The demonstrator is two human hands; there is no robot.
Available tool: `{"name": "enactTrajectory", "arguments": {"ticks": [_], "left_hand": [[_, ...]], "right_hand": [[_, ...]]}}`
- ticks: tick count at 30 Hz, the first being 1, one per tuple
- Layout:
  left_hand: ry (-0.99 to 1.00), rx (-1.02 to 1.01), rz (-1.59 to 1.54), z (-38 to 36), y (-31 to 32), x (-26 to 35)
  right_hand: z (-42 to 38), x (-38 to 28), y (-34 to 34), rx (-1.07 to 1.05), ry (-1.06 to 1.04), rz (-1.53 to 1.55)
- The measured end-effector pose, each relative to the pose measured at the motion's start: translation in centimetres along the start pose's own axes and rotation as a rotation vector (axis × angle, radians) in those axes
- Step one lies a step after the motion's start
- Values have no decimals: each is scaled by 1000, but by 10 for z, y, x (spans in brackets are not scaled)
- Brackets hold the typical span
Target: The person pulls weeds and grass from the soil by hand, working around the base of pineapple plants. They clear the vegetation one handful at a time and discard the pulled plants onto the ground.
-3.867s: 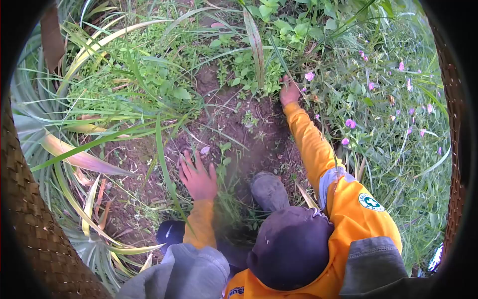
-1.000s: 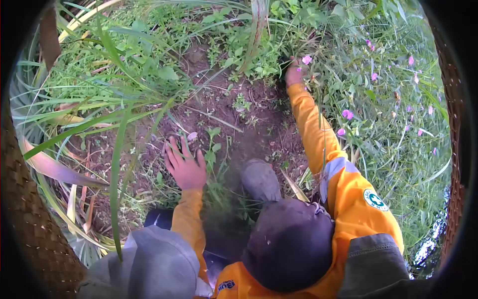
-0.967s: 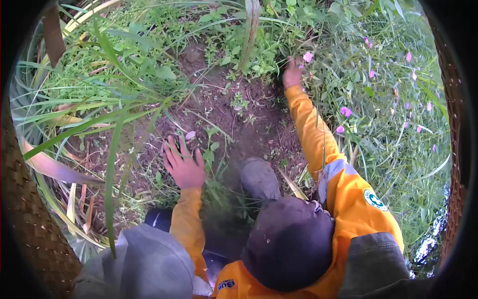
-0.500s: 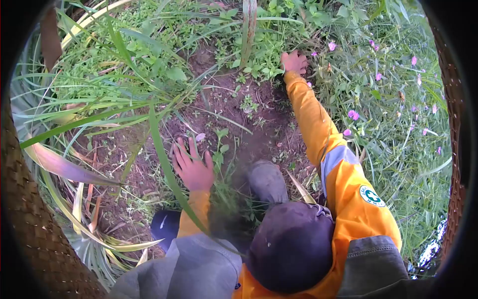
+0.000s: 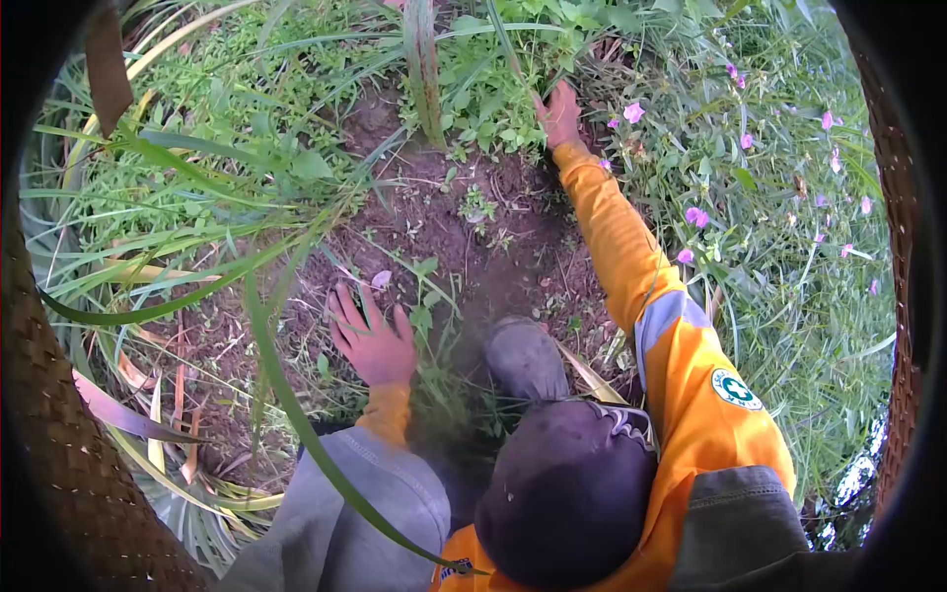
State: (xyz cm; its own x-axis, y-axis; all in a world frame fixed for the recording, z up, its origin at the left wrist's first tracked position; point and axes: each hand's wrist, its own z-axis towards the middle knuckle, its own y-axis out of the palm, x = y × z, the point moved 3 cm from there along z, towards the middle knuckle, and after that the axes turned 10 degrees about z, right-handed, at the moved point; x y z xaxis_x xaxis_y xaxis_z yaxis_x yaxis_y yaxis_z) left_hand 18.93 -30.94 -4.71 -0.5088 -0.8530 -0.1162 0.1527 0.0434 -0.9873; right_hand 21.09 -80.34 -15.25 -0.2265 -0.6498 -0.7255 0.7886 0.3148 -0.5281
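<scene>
My left hand (image 5: pixel 375 345) rests low over the bare soil (image 5: pixel 414 217), palm down with fingers spread, holding nothing. A small pale pink petal (image 5: pixel 381 279) lies just beyond its fingertips, and a small leafy seedling (image 5: pixel 424 296) stands to its right. My right hand (image 5: pixel 560 116) is stretched far forward at the border between soil and low green weeds (image 5: pixel 483 113). Its thumb stands apart from the fingers, which point forward among the leaves. Part of the fingertips is hidden there, and no plant shows in the grasp.
Long grass blades (image 5: pixel 286 375) arch across the left side, one passing close before me. Pink-flowered plants (image 5: pixel 696 217) grow thickly on the right. A grey boot (image 5: pixel 526 357) stands between my arms, behind a dark rounded knee (image 5: pixel 567 488). Woven brim edges (image 5: pixel 74 483) frame the view.
My right hand has shifted slightly forward and left and turned, its fingers straighter than before. My left hand stays spread, a little further left in view. The view has shifted slightly.
</scene>
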Motion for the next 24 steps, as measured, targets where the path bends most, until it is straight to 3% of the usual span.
{"name": "enactTrajectory", "arguments": {"ticks": [1, 4, 6, 8, 9, 12, 14, 16, 17, 20, 24], "left_hand": [[1, 0, 7, 0, 0, 0], [6, -1, 20, 0, 0, 0], [1, -6, 18, 0, 0, 0], [-1, 4, 16, 0, 1, 0], [-2, 7, 13, 0, 1, 0], [-6, 7, -4, 0, 1, 0], [1, -1, -17, 0, 0, 0], [3, -10, -19, 1, -1, 0], [3, -14, -14, 1, -2, 0], [0, -8, -10, 3, 0, 0], [-8, -23, -13, 2, -1, -1]], "right_hand": [[3, -6, 0, 96, -122, -59], [10, -20, -12, 106, -60, 9], [11, -18, -8, 176, 24, 187], [15, -15, -15, 160, 102, 162], [20, 3, -6, 158, 227, 314], [23, 20, -5, 123, 442, 193], [21, 13, -1, 174, 409, 368], [23, 11, -2, 179, 291, 296], [25, 21, 2, 62, 361, 198], [18, -15, -4, 173, 408, 73], [17, -21, -11, 106, 575, -25]]}}
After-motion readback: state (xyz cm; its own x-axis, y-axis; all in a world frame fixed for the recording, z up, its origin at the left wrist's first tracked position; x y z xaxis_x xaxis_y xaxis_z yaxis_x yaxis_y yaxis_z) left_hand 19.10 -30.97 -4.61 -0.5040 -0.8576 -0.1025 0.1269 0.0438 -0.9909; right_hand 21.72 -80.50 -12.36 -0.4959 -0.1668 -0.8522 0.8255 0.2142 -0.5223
